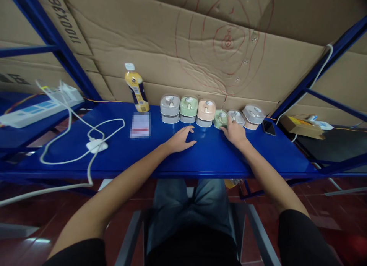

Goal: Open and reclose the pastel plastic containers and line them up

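Note:
A row of small rounded boxes stands along the back of the blue shelf [120,159]: a grey one [170,108], a green one [188,109], a peach one [206,112], then a smaller green one [220,119], a grey lid [236,116] and another grey-and-peach one [253,115]. My right hand [235,132] reaches to the smaller green box and the grey lid, its fingertips touching them; the fingers are partly hidden. My left hand [180,140] lies flat on the shelf in front of the green box, fingers stretched out, holding nothing.
A yellow bottle [136,88] stands at the back left, a small card [140,125] in front of it. A white cable with adapter [96,145] loops at left, near a power strip [37,109]. A dark phone [268,128] lies at right. Cardboard backs the shelf.

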A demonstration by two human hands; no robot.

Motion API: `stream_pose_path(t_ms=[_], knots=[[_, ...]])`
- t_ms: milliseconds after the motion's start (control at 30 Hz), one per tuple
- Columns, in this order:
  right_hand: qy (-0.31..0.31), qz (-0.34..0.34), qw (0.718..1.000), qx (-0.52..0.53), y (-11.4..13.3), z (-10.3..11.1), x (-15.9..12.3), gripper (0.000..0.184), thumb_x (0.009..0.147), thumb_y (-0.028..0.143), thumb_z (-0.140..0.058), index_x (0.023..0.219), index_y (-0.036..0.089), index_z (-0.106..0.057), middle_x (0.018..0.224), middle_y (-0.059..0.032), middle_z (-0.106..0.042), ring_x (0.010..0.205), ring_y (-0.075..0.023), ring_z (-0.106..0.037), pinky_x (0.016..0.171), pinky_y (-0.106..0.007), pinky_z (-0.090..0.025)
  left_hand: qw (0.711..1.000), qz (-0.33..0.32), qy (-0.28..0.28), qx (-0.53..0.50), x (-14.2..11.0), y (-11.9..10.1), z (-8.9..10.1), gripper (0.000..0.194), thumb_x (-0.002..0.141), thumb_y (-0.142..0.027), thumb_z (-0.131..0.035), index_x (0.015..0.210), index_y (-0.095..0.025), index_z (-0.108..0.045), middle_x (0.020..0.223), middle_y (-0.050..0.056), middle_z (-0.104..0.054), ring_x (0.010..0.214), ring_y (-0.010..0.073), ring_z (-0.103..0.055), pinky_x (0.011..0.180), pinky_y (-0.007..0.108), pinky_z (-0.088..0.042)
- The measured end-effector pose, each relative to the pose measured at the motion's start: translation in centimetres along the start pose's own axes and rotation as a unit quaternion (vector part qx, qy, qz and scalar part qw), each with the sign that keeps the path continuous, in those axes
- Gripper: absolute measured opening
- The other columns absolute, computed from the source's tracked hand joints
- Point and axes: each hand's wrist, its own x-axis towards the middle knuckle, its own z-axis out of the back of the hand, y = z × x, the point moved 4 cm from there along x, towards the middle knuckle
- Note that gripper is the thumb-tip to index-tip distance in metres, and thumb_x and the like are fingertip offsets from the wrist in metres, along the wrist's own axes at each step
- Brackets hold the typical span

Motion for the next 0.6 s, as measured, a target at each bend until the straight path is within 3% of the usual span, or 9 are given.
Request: stream_pose_path(t_ms=[133, 233, 400, 500, 600], knots=[[-0.036, 0.014, 0.999, 0.001, 2.5, 0.8, 2.0, 0.056, 0.101, 0.053, -0.054, 0.140, 0.013, -0.055, 0.123, -0.0283, -0.065, 0.111, -0.0470, -0.067, 0.093, -0.065, -0.052, 1.000, 0.004, 0.007, 0.001, 0.0, -0.1, 0.1, 0.068, 0.091, -0.045, -0.067, 0.149, -0.016, -0.044, 0.138, 0.016, -0.063, 0.132, 0.0333, -0.062, 0.116, 0.051, -0.047], [-0.087, 0.047, 0.995, 0.026, 5.8, 0.7, 3.1, 0.068, 0.093, 0.062, -0.061, 0.135, 0.009, -0.056, 0.127, -0.0287, -0.061, 0.121, -0.0485, -0.060, 0.101, -0.066, -0.049, 1.000, 0.005, 0.007, 0.003, 0.0, -0.1, 0.1, 0.067, 0.091, -0.045, -0.067, 0.148, -0.017, -0.045, 0.138, 0.016, -0.063, 0.132, 0.0336, -0.062, 0.116, 0.051, -0.048], [-0.092, -0.033, 0.994, 0.042, 10.2, -1.6, 5.0, 0.085, 0.081, 0.065, -0.074, 0.138, 0.007, -0.049, 0.129, -0.0308, -0.059, 0.128, -0.0509, -0.055, 0.104, -0.067, -0.046, 1.000, 0.002, 0.008, 0.002, 0.0, 0.1, 0.0, 0.067, 0.091, -0.043, -0.068, 0.149, -0.020, -0.044, 0.137, 0.014, -0.063, 0.131, 0.0327, -0.061, 0.116, 0.053, -0.047], [-0.068, -0.074, 0.994, 0.049, 11.2, -2.5, 5.8, 0.083, 0.082, 0.058, -0.076, 0.138, 0.005, -0.047, 0.128, -0.0311, -0.061, 0.125, -0.0480, -0.059, 0.104, -0.063, -0.047, 1.000, -0.002, 0.010, 0.003, 0.1, 0.1, -0.1, 0.065, 0.090, -0.042, -0.069, 0.147, -0.019, -0.046, 0.137, 0.015, -0.063, 0.131, 0.0335, -0.061, 0.115, 0.054, -0.048], [-0.071, -0.080, 0.993, 0.053, 10.7, -2.2, 6.0, 0.075, 0.081, 0.051, -0.075, 0.134, 0.004, -0.050, 0.126, -0.0302, -0.064, 0.120, -0.0454, -0.063, 0.103, -0.059, -0.049, 1.000, 0.001, 0.010, -0.001, 0.0, 0.1, 0.0, 0.064, 0.090, -0.041, -0.069, 0.146, -0.018, -0.047, 0.138, 0.016, -0.063, 0.132, 0.0341, -0.061, 0.116, 0.054, -0.048]])
